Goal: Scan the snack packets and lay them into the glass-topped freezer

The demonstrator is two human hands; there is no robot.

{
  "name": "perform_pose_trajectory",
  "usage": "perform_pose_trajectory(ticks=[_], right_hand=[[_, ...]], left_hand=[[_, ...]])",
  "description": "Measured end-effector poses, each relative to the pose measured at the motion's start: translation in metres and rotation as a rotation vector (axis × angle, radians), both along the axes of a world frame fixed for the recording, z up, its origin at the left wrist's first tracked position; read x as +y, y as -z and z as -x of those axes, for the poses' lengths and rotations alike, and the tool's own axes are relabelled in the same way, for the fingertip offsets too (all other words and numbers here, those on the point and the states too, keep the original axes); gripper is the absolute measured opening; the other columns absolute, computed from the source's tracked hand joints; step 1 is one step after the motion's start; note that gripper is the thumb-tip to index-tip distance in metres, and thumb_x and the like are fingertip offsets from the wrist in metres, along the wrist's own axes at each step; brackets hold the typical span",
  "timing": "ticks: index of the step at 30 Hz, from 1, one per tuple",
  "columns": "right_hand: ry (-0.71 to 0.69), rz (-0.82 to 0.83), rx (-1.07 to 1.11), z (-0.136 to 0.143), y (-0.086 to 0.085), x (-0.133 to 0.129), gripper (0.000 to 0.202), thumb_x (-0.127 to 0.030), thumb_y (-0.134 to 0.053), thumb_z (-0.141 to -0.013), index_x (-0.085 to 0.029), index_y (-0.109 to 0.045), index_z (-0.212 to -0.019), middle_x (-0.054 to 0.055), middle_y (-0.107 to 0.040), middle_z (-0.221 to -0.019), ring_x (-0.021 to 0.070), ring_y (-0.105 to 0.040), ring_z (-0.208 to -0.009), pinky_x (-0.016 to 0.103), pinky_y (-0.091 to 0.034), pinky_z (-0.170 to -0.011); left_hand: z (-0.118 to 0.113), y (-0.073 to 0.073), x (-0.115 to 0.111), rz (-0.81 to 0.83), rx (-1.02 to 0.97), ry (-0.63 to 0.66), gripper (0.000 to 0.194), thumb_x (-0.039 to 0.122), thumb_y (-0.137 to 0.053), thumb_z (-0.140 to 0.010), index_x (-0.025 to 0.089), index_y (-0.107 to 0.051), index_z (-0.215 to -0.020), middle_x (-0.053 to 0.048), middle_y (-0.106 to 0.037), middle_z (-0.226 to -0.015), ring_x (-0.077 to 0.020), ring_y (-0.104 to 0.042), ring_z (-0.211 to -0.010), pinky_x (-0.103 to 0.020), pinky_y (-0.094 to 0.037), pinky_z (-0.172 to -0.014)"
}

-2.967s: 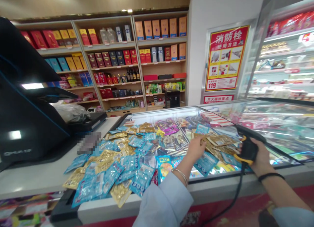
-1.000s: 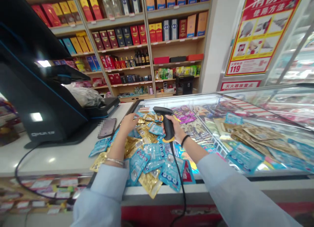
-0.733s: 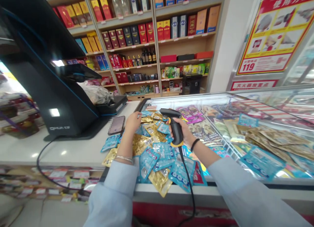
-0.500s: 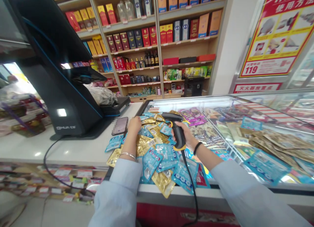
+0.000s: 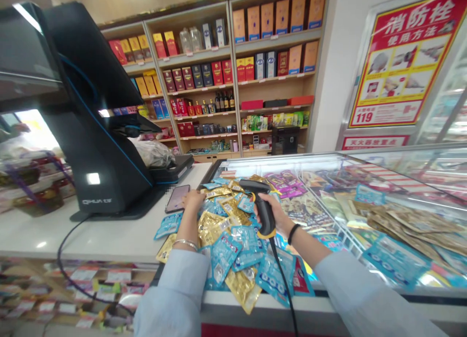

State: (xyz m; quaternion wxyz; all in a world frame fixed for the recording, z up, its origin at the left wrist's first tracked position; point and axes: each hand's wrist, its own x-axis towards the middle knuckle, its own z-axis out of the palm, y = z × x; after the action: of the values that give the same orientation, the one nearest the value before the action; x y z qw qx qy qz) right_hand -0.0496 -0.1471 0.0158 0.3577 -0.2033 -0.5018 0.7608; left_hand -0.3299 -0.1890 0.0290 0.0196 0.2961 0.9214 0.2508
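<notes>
My right hand [image 5: 272, 211] is wrapped round the handle of a black and yellow barcode scanner [image 5: 265, 213], its head pointing left over the packets. Blue packets [image 5: 225, 252] and gold packets [image 5: 242, 284] lie heaped on the freezer's glass top. My left hand [image 5: 192, 200] is at the left edge of the heap, its fingertips at the right edge of a phone [image 5: 176, 199] lying on the white counter. Those fingers look apart and hold nothing that I can see.
A black register [image 5: 105, 181] and a scale [image 5: 178, 168] stand on the white counter [image 5: 120, 235] at left. The scanner's cable [image 5: 286, 283] hangs over the front edge. More brown packets [image 5: 412, 220] lie on the right. Stocked shelves [image 5: 233, 98] are behind.
My left hand has moved left from the packets to the phone's edge. The scanner stays in my right hand in about the same place. The view has tilted up a little.
</notes>
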Motion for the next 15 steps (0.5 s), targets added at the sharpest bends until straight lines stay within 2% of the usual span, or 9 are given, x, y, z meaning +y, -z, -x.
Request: perform_pose_trajectory(ticks=[4, 7, 13, 15], right_hand=[[-0.01, 0.016, 0.002, 0.002, 0.002, 0.0, 0.035, -0.052, -0.06, -0.072, -0.017, -0.061, -0.075, 0.0, -0.059, -0.049, 0.0124, -0.053, -0.035, 0.021, -0.038, -0.032], [-0.01, 0.033, 0.002, 0.002, 0.003, -0.001, 0.037, -0.054, -0.061, -0.07, -0.017, -0.061, -0.076, -0.001, -0.058, -0.048, 0.0119, -0.052, -0.035, 0.021, -0.037, -0.032], [-0.012, 0.026, 0.005, 0.002, 0.005, -0.002, 0.042, -0.056, -0.062, -0.066, -0.015, -0.062, -0.077, -0.001, -0.058, -0.048, 0.0118, -0.051, -0.034, 0.022, -0.037, -0.033], [-0.023, 0.021, 0.005, 0.003, 0.005, -0.002, 0.042, -0.056, -0.062, -0.066, -0.016, -0.062, -0.078, 0.0, -0.059, -0.048, 0.0121, -0.052, -0.035, 0.022, -0.038, -0.033]], left_hand=[[0.009, 0.002, 0.001, -0.061, -0.061, -0.002, 0.037, 0.048, -0.058, -0.075, 0.019, -0.071, -0.093, -0.017, -0.07, -0.107, -0.0393, -0.057, -0.113, -0.049, -0.043, -0.089], [0.01, 0.004, 0.003, -0.054, -0.055, 0.036, 0.04, 0.053, -0.057, -0.074, 0.017, -0.07, -0.086, -0.019, -0.07, -0.106, -0.039, -0.061, -0.109, -0.049, -0.043, -0.09], [0.0, 0.001, 0.001, -0.113, 0.085, 0.092, 0.035, 0.044, -0.059, -0.075, 0.021, -0.065, -0.102, -0.013, -0.07, -0.112, -0.0337, -0.061, -0.11, -0.042, -0.045, -0.09], [-0.003, -0.002, 0.0, -0.127, 0.121, 0.11, 0.033, 0.043, -0.059, -0.076, 0.022, -0.065, -0.101, -0.013, -0.07, -0.111, -0.0327, -0.06, -0.111, -0.04, -0.045, -0.09]])
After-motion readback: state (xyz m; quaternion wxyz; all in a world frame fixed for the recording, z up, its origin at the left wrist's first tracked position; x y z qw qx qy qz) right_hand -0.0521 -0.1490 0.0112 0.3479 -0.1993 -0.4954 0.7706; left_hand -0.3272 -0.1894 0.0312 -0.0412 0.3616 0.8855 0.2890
